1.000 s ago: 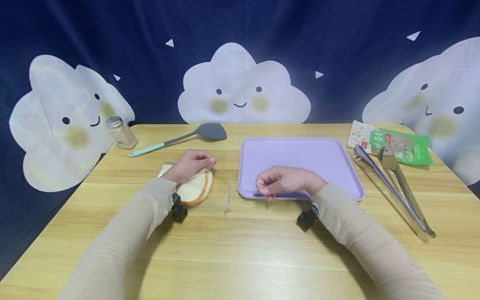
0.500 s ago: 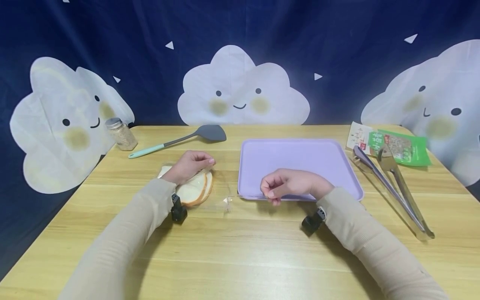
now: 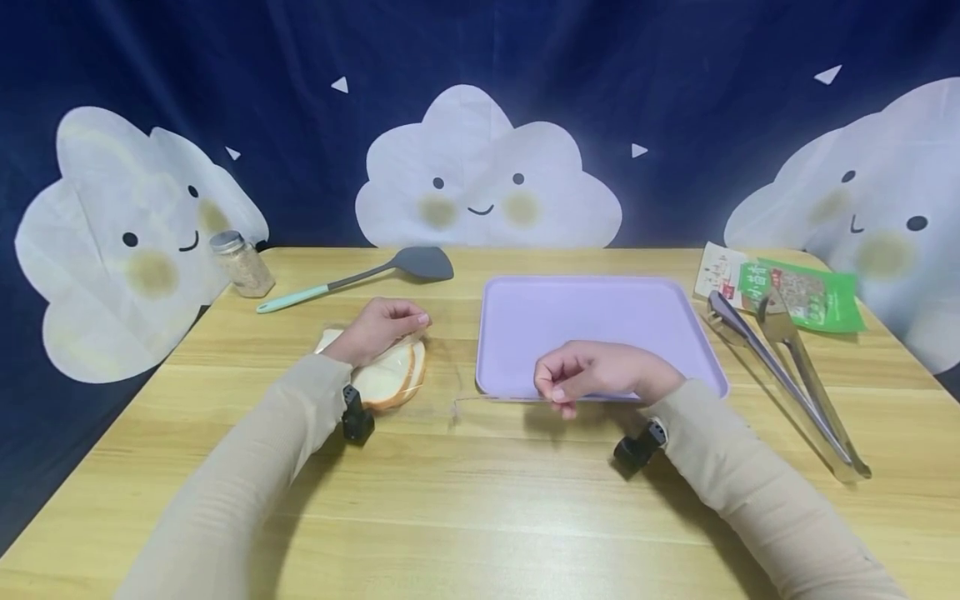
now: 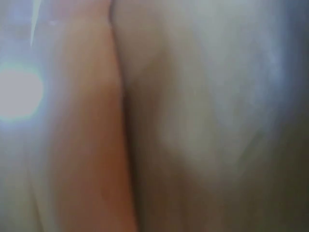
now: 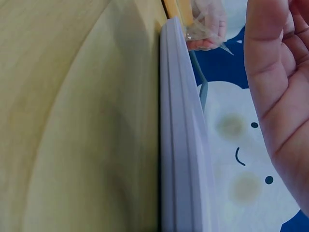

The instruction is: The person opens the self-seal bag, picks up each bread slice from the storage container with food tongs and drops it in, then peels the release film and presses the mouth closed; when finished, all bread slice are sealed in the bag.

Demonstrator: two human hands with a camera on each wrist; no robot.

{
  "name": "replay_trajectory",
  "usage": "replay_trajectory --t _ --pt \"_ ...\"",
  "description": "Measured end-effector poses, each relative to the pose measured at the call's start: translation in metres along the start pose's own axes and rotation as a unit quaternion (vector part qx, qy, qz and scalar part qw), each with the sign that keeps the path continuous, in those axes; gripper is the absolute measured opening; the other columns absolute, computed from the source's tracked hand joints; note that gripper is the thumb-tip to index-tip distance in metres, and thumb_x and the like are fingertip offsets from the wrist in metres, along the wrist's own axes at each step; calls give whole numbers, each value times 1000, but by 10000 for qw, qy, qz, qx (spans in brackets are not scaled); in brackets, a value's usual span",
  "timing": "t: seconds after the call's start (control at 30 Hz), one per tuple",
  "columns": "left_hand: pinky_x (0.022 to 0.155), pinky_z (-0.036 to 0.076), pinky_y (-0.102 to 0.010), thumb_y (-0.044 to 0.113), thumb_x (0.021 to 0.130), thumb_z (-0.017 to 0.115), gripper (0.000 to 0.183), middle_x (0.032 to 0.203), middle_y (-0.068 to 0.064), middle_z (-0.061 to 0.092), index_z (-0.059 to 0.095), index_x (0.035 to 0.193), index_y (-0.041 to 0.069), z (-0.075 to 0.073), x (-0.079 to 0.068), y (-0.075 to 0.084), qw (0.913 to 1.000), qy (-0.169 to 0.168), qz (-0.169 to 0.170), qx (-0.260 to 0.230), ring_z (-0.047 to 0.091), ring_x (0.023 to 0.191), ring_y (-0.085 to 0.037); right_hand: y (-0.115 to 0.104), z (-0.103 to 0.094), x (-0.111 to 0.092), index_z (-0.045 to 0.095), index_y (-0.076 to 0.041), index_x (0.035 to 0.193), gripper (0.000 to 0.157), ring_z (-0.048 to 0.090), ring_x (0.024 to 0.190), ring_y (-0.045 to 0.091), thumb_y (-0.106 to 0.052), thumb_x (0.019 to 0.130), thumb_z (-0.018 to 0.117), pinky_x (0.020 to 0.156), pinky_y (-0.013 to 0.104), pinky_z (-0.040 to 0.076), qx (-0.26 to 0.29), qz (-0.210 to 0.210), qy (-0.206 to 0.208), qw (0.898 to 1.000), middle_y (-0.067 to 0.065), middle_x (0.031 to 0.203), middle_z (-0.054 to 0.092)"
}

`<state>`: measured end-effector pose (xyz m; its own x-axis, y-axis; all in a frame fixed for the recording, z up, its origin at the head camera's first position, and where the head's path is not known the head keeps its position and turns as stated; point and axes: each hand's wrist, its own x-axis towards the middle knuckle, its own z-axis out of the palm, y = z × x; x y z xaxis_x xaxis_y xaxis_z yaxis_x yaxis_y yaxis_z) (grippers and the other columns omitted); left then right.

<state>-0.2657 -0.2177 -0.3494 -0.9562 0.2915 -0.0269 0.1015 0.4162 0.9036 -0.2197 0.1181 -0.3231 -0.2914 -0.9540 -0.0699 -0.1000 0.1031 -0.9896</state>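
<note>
At the left of the head view, my left hand (image 3: 377, 331) pinches the upper edge of a clear plastic bag (image 3: 441, 367) between thumb and fingers. Slices of bread (image 3: 386, 382) lie inside it, partly covered by that hand. My right hand (image 3: 600, 372), fingers curled, pinches a thin strip (image 3: 498, 398) that runs from the bag's right corner across the near edge of the purple tray (image 3: 585, 304). The right wrist view has my right hand (image 5: 282, 87) at its right side, beside the tray's rim (image 5: 176, 121). The left wrist view is too blurred to read.
A jar with a metal lid (image 3: 243, 265) and a spatula (image 3: 352, 281) lie at the back left. Right of the tray are metal tongs (image 3: 787, 375), a green packet (image 3: 813, 296) and a white packet (image 3: 720, 268). A blue curtain (image 3: 675, 67) hangs behind the table.
My right hand has moved to the right and slightly nearer, drawing the strip out from the bag's corner. My left hand holds its place on the bag.
</note>
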Motion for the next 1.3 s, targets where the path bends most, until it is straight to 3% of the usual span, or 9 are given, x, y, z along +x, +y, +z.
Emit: replay_trajectory --t 0.23,0.47,0.6,0.73,0.87,1.07,1.17,1.3 --pt "69 45 -19 21 90 61 27 91 -5 67 67 101 -3 -2 2 0 9999 26 -14 166 55 79 -8 -4 1 -6 40 12 78 19 53 63 9 0 91 48 63 20 46 154 -123 -113 9997 -3 72 49" --pt "67 45 -19 19 90 62 28 92 -10 66 65 101 -6 -1 1 0 10000 36 -17 -20 54 77 -8 -5 1 -12 41 10 78 14 53 63 8 4 89 47 62 22 48 236 -423 -76 9988 -4 74 50" --pt "67 44 -20 21 90 62 29 92 -9 66 66 102 -5 0 2 -1 10000 17 -49 -5 53 77 -9 -7 3 -18 45 7 79 11 53 64 9 4 89 46 62 25 49 -374 -756 382 9957 0 72 50" --pt "69 44 -20 20 90 61 28 95 -13 65 65 102 -5 0 3 -2 10000 9 -37 -4 53 78 -9 -8 5 -25 50 2 80 10 51 62 19 6 89 47 60 31 48 -1111 -997 846 9852 12 69 49" --pt "70 44 -20 20 91 60 27 96 -14 65 66 102 -5 0 2 -2 10000 53 -17 46 53 79 -9 -10 7 -31 52 -2 79 13 46 60 25 7 88 48 58 32 44 -1350 -1049 917 9810 18 67 46" --pt "70 44 -20 21 91 60 27 95 -14 65 66 101 -3 -1 2 -4 9999 57 -17 116 53 80 -10 -13 7 -39 50 0 78 14 46 60 27 10 86 47 60 32 48 -992 -1159 583 9866 16 67 46" --pt "73 44 -21 22 91 61 28 96 -13 65 66 101 -3 -1 3 -4 9998 67 -45 166 54 82 -10 -13 6 -41 49 1 79 15 47 60 30 14 85 44 58 34 49 -777 -1414 182 9867 16 68 47" --pt "74 45 -21 22 90 61 27 96 -13 65 66 101 -3 -1 3 -2 9997 90 -73 206 54 82 -10 -12 4 -42 47 3 81 17 45 59 31 18 82 40 54 37 49 -550 -1885 -410 9797 15 69 45"
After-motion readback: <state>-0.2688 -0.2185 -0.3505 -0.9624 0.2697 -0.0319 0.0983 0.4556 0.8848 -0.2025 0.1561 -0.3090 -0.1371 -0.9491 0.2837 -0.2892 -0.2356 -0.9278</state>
